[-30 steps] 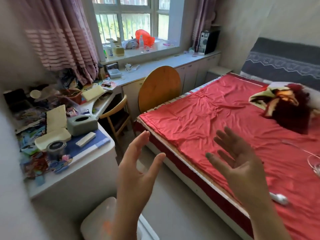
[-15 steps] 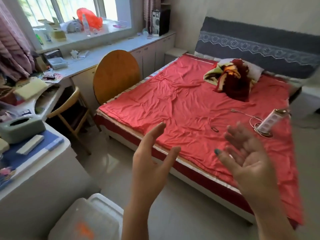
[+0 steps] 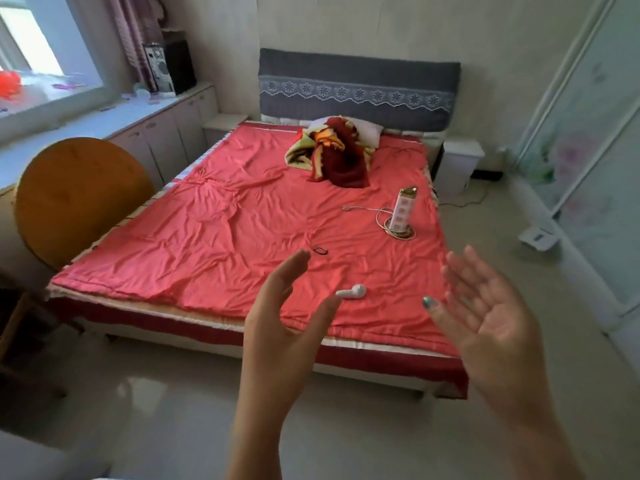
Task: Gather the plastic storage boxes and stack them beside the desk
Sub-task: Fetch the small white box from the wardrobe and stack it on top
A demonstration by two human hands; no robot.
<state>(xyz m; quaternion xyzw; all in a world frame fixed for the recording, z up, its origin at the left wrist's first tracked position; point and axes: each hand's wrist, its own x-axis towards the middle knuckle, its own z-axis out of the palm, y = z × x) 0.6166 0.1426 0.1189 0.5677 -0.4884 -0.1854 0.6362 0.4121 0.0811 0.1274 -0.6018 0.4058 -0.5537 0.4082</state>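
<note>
Both hands are raised empty at the lower middle of the frame, the left hand [image 3: 277, 327] and the right hand [image 3: 491, 327] spread wide, palms facing each other. Behind them fills the centre a bed [image 3: 242, 216] with a red sheet, an earbud [image 3: 352, 292] lying near its foot edge. No storage box shows clearly.

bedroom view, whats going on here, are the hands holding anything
No. A person stands at the foot of a bed with both hands raised, open and empty: the left hand and right hand face each other, palms inward, touching nothing. On the red bedspread lie a small white gadget, a tower power strip with its cord, and a bundled blanket. No plastic storage box is clearly in view, so nothing is being carried or stacked at this moment.
</note>
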